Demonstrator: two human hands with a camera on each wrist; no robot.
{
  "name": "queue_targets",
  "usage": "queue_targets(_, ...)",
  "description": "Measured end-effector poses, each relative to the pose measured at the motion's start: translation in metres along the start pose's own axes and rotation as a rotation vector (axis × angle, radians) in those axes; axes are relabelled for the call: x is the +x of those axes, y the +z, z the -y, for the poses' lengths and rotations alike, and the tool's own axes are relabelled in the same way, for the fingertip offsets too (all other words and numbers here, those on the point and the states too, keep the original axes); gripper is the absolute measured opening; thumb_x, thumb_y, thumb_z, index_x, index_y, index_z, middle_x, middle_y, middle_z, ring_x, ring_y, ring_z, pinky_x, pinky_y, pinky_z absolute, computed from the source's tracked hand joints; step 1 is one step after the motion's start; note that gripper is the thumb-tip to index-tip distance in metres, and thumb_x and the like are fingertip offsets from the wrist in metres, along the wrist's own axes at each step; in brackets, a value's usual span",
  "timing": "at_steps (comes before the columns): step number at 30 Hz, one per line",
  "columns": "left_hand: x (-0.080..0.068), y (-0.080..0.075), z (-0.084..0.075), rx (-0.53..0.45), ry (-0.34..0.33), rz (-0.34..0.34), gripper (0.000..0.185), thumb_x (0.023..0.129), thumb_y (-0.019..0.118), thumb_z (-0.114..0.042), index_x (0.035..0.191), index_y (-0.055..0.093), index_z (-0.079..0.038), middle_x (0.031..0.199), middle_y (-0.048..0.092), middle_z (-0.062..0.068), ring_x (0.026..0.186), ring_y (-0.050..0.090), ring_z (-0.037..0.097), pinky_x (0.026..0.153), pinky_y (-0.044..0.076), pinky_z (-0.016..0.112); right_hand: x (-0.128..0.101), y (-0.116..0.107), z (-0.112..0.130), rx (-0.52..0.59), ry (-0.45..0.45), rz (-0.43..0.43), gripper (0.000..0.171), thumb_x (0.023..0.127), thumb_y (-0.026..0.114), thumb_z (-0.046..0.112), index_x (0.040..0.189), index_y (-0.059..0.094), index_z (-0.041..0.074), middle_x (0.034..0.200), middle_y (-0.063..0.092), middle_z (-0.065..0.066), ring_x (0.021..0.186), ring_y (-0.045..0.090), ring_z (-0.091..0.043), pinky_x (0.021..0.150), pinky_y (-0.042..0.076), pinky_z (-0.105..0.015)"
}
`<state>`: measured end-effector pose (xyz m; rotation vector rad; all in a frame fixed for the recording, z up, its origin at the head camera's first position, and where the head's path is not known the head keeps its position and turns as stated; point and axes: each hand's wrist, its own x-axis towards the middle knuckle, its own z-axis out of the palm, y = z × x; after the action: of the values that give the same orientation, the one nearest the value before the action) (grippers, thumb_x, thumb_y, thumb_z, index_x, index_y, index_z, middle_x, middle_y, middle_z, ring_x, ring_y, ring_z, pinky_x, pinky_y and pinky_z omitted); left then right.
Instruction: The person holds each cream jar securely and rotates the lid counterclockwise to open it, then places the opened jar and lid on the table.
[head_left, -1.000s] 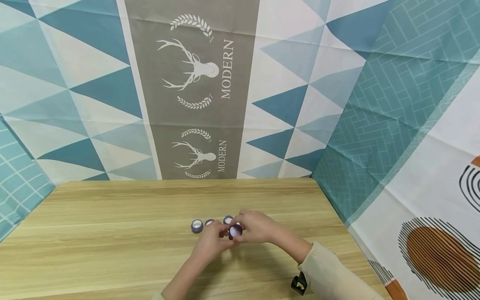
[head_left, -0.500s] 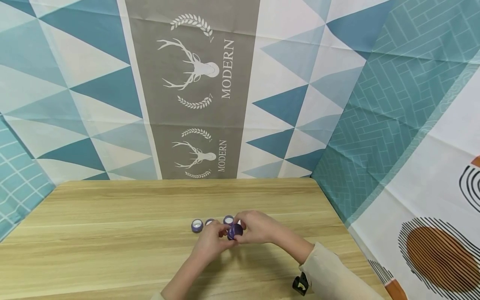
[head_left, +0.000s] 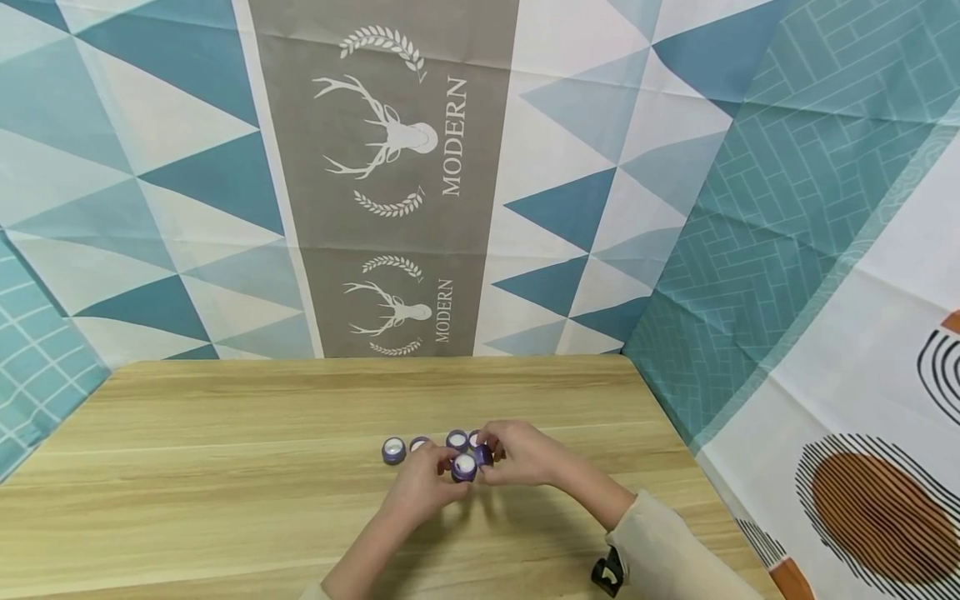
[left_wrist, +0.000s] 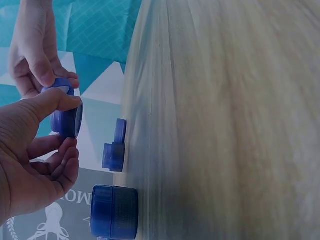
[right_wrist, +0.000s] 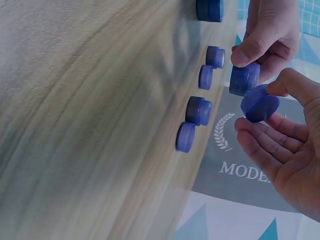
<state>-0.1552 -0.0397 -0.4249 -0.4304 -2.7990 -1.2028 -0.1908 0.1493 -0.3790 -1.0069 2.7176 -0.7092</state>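
Observation:
My left hand (head_left: 452,477) holds a small purple jar (head_left: 464,467) just above the table, its white inside showing. In the left wrist view the thumb and fingers of that hand (left_wrist: 62,125) curl round the jar (left_wrist: 66,120). Just right of the jar, my right hand (head_left: 489,457) pinches its purple lid (head_left: 483,454). The right wrist view shows the lid (right_wrist: 259,103) between thumb and fingers of the right hand (right_wrist: 260,117), apart from the jar (right_wrist: 244,78).
Several more small purple jars and lids (head_left: 393,451) (head_left: 457,439) stand in a row on the wooden table (head_left: 225,467) just behind my hands. A patterned cloth backdrop (head_left: 390,167) closes off the back and right side. A black wrist mount (head_left: 609,577) sits on my right sleeve.
Half a second ago the purple lid covered the jar. It has since come off to the right in my right hand, and the jar's white inside shows again.

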Motion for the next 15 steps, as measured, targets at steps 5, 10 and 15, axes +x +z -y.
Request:
queue_targets(5,0.001,0.001,0.002,0.000,0.003,0.020,0.028,0.064,0.079,-0.019,0.086,0.068,-0.006,0.074,0.054,0.003,0.068,0.043,0.013,0.057,0.037,0.021,0.000,0.002,-0.007,0.026,0.028,0.005,0.038,0.074,0.068,0.016,0.110,0.060,0.002,0.089,0.064,-0.001,0.082,0.061,-0.014,0.070,0.049,-0.018)
queue_targets(10,0.001,0.003,0.004,0.021,0.005,0.035,0.026,0.064,0.079,-0.018,0.084,0.067,-0.006,0.075,0.055,0.003,0.067,0.043,0.012,0.057,0.037,0.021,-0.001,0.006,-0.014,0.065,0.056,0.010,0.035,0.073,0.068,0.012,0.106,0.059,0.004,0.089,0.064,0.001,0.082,0.060,-0.011,0.072,0.050,-0.019)
queue_targets(15,0.002,0.005,0.005,0.059,0.006,0.048,0.025,0.064,0.079,-0.018,0.082,0.066,-0.007,0.074,0.054,0.001,0.067,0.043,0.012,0.057,0.037,0.021,-0.003,0.012,-0.021,0.090,0.058,0.010,0.035,0.073,0.069,0.010,0.105,0.058,0.005,0.089,0.064,-0.001,0.083,0.062,-0.013,0.074,0.051,-0.020)
